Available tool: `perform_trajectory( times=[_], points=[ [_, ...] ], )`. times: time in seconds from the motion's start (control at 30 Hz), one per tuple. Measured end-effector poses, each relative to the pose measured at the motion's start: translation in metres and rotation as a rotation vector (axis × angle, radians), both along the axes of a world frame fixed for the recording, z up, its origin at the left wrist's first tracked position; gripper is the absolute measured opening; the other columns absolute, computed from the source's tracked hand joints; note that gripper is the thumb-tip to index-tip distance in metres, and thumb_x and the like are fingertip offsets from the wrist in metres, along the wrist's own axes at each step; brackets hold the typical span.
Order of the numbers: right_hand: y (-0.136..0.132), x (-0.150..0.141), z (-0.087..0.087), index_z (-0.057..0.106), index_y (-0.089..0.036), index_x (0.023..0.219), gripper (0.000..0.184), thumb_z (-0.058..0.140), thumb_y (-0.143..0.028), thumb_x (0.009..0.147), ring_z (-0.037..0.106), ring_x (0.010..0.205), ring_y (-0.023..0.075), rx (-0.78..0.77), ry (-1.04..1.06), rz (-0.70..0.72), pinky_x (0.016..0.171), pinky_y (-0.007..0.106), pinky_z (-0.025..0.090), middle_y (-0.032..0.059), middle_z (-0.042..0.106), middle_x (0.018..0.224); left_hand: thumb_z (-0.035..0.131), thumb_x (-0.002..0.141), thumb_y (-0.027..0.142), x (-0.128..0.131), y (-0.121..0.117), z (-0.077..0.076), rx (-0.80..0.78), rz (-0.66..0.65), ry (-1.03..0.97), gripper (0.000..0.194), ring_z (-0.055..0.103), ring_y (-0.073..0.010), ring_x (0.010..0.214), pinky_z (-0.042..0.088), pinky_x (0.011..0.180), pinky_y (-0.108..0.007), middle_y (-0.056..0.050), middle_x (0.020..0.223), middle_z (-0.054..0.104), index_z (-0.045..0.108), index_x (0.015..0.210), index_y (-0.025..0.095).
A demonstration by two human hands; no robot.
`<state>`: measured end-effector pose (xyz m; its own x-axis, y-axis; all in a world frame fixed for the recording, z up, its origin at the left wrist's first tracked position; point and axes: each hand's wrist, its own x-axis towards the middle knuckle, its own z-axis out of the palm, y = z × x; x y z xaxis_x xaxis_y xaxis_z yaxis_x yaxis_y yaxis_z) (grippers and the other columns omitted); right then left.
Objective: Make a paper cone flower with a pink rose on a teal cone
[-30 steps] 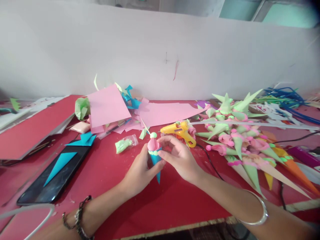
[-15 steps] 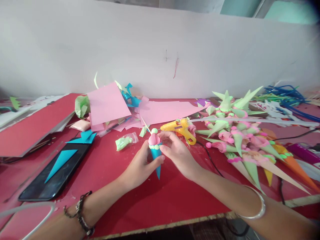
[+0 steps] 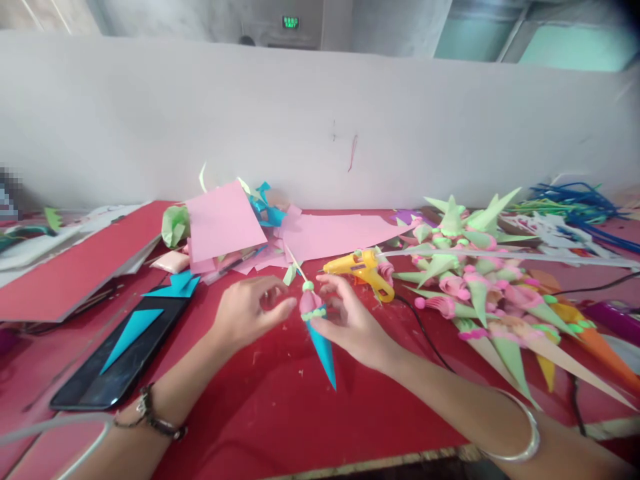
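Note:
A blue paper cone (image 3: 321,349) with a pink rolled top, a scalloped pale-green trim and a small green ball at its tip rests in my right hand (image 3: 356,327). The thumb and fingers of that hand grip it near the trim, and its point slants down towards me. My left hand (image 3: 253,308) is apart from the cone on its left, thumb and fingers spread with a gap between them. This hand covers the spot where a small bag of green clay lay. Just beyond the cone is a thin stick (image 3: 297,263).
A yellow glue gun (image 3: 363,270) lies behind my right hand, its cord (image 3: 423,330) running right. Finished paper cones (image 3: 475,287) are heaped at the right. Pink paper sheets (image 3: 227,220) lie at the back; a black phone (image 3: 125,360) with blue paper pieces is at the left.
My left hand has let go of the cone and moved left, its fingers opening. The cone stays in my right hand, its point now tilted further right. The view has tipped upward.

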<state>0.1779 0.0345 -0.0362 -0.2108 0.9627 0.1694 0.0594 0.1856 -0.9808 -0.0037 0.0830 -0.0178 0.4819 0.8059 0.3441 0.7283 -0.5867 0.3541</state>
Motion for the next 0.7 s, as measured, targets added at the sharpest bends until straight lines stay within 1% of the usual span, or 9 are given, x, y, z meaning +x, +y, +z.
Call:
perform_trajectory(
  times=[0.07, 0.13, 0.17, 0.23, 0.33, 0.5, 0.57, 0.63, 0.7],
  points=[
    [-0.001, 0.001, -0.003, 0.030, -0.026, 0.115, 0.053, 0.058, -0.023, 0.070, 0.054, 0.086, 0.0134, -0.011, -0.084, 0.005, 0.074, 0.029, 0.048, 0.0033, 0.044, 0.101, 0.044, 0.075, 0.047, -0.011, 0.013, -0.004, 0.138, 0.165, 0.066, 0.035, 0.054, -0.0187, 0.077, 0.041, 0.064, -0.028, -0.005, 0.085, 0.059, 0.057, 0.089, 0.018],
    [0.000, 0.001, -0.004, 0.030, -0.026, 0.116, 0.053, 0.057, -0.024, 0.071, 0.053, 0.089, 0.0147, 0.029, -0.179, -0.019, 0.076, 0.030, 0.047, 0.0038, 0.042, 0.103, 0.051, 0.070, 0.049, -0.019, 0.024, -0.013, 0.234, 0.195, 0.155, 0.045, 0.046, -0.0271, 0.101, 0.038, 0.081, -0.037, -0.011, 0.106, 0.054, 0.054, 0.100, 0.016],
    [0.000, 0.002, -0.005, 0.031, -0.026, 0.116, 0.052, 0.057, -0.024, 0.071, 0.052, 0.091, 0.0152, 0.058, -0.223, -0.034, 0.078, 0.031, 0.047, 0.0041, 0.042, 0.104, 0.052, 0.069, 0.050, -0.022, 0.029, -0.017, 0.235, 0.188, 0.189, 0.045, 0.043, -0.0284, 0.106, 0.036, 0.085, -0.039, -0.011, 0.107, 0.054, 0.055, 0.099, 0.017],
    [0.001, 0.002, -0.005, 0.033, -0.025, 0.115, 0.048, 0.055, -0.024, 0.072, 0.052, 0.088, 0.0146, 0.092, -0.298, -0.041, 0.077, 0.031, 0.047, 0.0044, 0.041, 0.103, 0.052, 0.069, 0.051, -0.026, 0.034, -0.025, 0.148, 0.160, 0.243, 0.042, 0.044, -0.0287, 0.104, 0.035, 0.086, -0.042, -0.009, 0.104, 0.055, 0.056, 0.096, 0.019],
    [0.002, 0.004, -0.005, 0.035, -0.022, 0.113, 0.043, 0.053, -0.026, 0.074, 0.052, 0.075, 0.0110, 0.085, -0.384, -0.011, 0.069, 0.029, 0.048, 0.0045, 0.041, 0.099, 0.050, 0.072, 0.047, -0.023, 0.034, -0.029, 0.045, 0.121, 0.236, 0.036, 0.049, -0.0271, 0.098, 0.035, 0.084, -0.045, -0.006, 0.100, 0.058, 0.055, 0.094, 0.020],
    [0.004, 0.004, -0.005, 0.042, -0.019, 0.106, 0.034, 0.051, -0.031, 0.076, 0.048, 0.066, 0.0099, 0.175, -0.488, -0.035, 0.064, 0.028, 0.047, 0.0037, 0.044, 0.092, 0.055, 0.069, 0.040, -0.010, 0.025, -0.025, -0.072, 0.101, 0.071, 0.037, 0.056, -0.0222, 0.083, 0.044, 0.069, -0.034, -0.006, 0.097, 0.057, 0.048, 0.098, 0.019],
    [0.004, 0.004, -0.004, 0.045, -0.019, 0.103, 0.029, 0.050, -0.030, 0.077, 0.048, 0.065, 0.0102, 0.195, -0.482, -0.069, 0.062, 0.027, 0.046, 0.0032, 0.046, 0.088, 0.055, 0.070, 0.039, -0.006, 0.022, -0.022, -0.062, 0.082, -0.009, 0.039, 0.055, -0.0219, 0.087, 0.044, 0.071, -0.034, -0.006, 0.099, 0.056, 0.046, 0.102, 0.018],
    [0.005, 0.004, -0.002, 0.046, -0.019, 0.100, 0.023, 0.048, -0.027, 0.079, 0.050, 0.069, 0.0114, 0.216, -0.442, -0.101, 0.063, 0.026, 0.046, 0.0028, 0.048, 0.085, 0.056, 0.070, 0.038, -0.004, 0.018, -0.018, -0.019, 0.013, -0.092, 0.041, 0.053, -0.0208, 0.090, 0.044, 0.075, -0.033, -0.007, 0.100, 0.055, 0.044, 0.103, 0.017],
    [0.005, 0.005, 0.000, 0.048, -0.020, 0.100, 0.020, 0.045, -0.023, 0.080, 0.052, 0.076, 0.0124, 0.264, -0.382, -0.109, 0.068, 0.026, 0.046, 0.0029, 0.050, 0.086, 0.059, 0.068, 0.039, -0.001, 0.012, -0.013, 0.009, -0.068, -0.145, 0.045, 0.054, -0.0187, 0.086, 0.044, 0.073, -0.031, -0.006, 0.096, 0.056, 0.043, 0.103, 0.016]
  ],
)
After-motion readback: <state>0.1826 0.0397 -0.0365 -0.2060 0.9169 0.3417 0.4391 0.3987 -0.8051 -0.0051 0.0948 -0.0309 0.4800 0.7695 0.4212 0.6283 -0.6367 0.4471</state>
